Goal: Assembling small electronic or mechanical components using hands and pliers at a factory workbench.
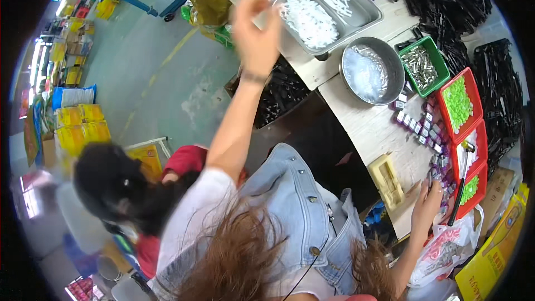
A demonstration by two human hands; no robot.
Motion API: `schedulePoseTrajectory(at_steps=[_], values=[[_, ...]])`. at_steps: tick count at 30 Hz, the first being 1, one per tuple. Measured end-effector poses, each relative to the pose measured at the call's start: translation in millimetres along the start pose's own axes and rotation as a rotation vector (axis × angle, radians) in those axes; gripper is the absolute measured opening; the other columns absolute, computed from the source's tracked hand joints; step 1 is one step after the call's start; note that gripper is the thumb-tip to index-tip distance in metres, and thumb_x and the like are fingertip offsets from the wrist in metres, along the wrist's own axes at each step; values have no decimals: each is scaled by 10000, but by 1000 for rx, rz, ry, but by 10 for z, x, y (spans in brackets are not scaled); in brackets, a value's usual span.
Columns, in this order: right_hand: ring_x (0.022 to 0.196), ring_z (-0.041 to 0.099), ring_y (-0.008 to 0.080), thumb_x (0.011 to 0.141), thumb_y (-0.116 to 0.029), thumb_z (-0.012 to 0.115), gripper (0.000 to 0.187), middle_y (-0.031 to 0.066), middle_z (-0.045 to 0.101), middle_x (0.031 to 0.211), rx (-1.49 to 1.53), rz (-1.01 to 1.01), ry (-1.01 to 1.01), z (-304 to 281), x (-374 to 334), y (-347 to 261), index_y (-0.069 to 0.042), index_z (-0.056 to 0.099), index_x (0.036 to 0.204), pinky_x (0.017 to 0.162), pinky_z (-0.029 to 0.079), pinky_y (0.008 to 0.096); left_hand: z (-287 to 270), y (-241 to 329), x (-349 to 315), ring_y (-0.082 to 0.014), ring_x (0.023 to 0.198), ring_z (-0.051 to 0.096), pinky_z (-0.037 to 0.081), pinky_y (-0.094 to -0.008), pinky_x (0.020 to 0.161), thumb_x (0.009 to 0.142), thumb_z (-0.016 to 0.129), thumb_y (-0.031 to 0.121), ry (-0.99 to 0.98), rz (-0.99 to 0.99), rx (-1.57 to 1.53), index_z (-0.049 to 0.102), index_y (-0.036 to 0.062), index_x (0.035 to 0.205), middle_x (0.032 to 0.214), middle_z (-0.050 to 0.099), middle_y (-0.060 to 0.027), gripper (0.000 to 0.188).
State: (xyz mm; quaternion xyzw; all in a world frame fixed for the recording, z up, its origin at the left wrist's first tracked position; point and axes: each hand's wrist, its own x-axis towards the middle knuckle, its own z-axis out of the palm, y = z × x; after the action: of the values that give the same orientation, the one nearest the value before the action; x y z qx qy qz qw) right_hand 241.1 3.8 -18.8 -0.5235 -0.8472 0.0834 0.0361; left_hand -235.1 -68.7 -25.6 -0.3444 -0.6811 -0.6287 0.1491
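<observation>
My left hand (256, 36) is stretched far out over the near-left edge of a divided metal tray (362, 21). Its fingers are curled but blurred, so whether they hold anything cannot be told. Small white plastic pieces (312, 22) are heaped in the tray's compartments. My right hand (426, 203) is at the right of the bench, its fingers closed beside a cluster of small purple-and-silver pieces (415, 125). A small dark tip shows at the fingertips, too small to name. To the left of that hand lies a cream-coloured block (385, 181) with a hollow in it.
A round metal bowl (348, 75) and a green bin (440, 64) of metal pins stand mid-bench. Red bins (484, 134) hold green and white pieces; a black-handled hammer (461, 187) rests across them. Black parts (499, 78) pile behind. Another person (120, 184) is close on my left.
</observation>
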Motion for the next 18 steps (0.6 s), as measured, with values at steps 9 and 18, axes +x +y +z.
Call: schedulePoseTrajectory(at_steps=[9,18], values=[[948,534,389,862,-139,652,249,193,569,980,-164,176,107,333,-462,141,-9,551,1050,818,418,468,3259,-534,657,-359,911,681,538,-463,810,846,605,186,-957,391,556,686,33,943,940,689,-235,199],[1040,564,332,814,-57,687,308,145,604,1083,79,-6,310,117,-361,118,-39,597,1108,911,433,400,3221,-166,954,-326,930,689,546,-397,808,731,673,183,-1088,250,757,707,-25,976,982,688,-249,323]])
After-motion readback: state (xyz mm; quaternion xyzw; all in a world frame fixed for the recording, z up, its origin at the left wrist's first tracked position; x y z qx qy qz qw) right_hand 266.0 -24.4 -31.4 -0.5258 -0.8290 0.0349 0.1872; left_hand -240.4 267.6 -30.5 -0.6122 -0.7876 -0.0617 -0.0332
